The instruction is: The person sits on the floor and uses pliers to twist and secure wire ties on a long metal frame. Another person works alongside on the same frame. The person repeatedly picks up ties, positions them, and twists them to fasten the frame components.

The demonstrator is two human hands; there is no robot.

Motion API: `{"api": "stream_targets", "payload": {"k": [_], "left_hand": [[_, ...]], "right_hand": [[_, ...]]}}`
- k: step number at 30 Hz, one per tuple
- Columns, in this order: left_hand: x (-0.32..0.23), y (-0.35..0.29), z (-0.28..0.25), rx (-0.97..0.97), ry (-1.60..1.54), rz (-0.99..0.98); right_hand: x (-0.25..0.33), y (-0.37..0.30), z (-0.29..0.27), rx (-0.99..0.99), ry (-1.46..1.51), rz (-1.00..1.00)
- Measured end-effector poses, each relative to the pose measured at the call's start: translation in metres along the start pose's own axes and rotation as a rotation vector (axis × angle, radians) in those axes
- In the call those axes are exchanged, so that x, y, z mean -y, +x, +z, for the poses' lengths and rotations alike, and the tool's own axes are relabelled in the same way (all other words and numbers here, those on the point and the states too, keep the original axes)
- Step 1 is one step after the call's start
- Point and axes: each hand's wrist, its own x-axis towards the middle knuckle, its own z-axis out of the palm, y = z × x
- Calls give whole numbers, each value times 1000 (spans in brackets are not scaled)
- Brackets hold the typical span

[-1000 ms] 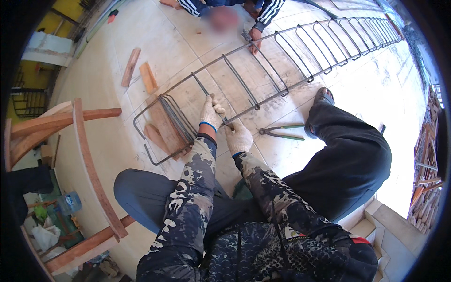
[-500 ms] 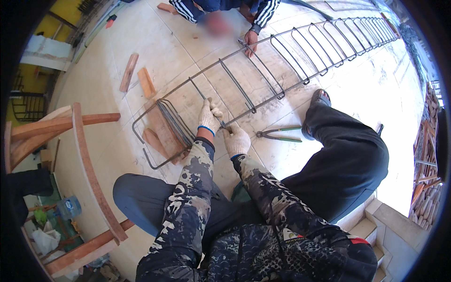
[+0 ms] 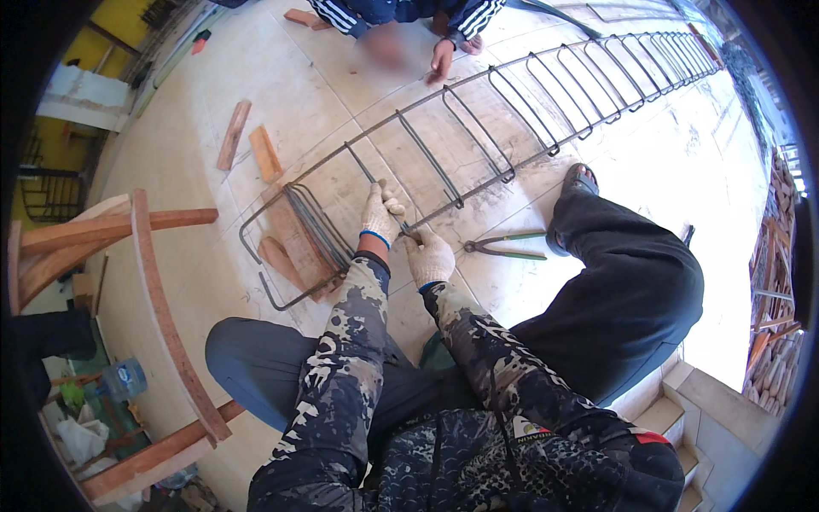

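Note:
A long rebar frame [image 3: 380, 130] of two parallel steel bars with cross stirrups runs over the tiled floor from near left to far right. My left hand [image 3: 381, 211], in a white knit glove, is closed around one stirrup [image 3: 358, 161] close to the near long bar. My right hand [image 3: 430, 256], gloved alike, pinches at the joint of that stirrup and the near bar. Whatever lies between its fingertips is too small to make out. Several loose stirrups [image 3: 312, 218] are bunched at the frame's left end. Pincers with green handles [image 3: 505, 245] rest right of my right hand.
Across the frame crouches a co-worker, one bare hand [image 3: 441, 61] near the far bar. Wood pieces [image 3: 265, 154] lie on the floor and under the frame's left end. A wooden structure [image 3: 162, 290] stands at left; steps [image 3: 674, 418] are at lower right.
The co-worker's hand has come off the far bar and moved slightly up and left. My two hands stay at the same joint with barely any movement.

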Motion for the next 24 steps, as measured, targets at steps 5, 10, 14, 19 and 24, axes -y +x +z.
{"api": "stream_targets", "payload": {"k": [5,10,14,19,24], "left_hand": [[-11,16,-28,-206,313,154],[0,-14,-21,-278,1054,334],[-34,-43,-33,-244,1410,444],[-62,-58,-46,-264,1614,394],[-36,-74,-14,-220,1768,268]], "right_hand": [[19,-27,-10,-62,75,-3],[-1,-64,-34,-67,87,7],[21,-92,-67,130,14,39],[15,-114,-85,276,-28,190],[-18,-103,-73,300,46,263]]}}
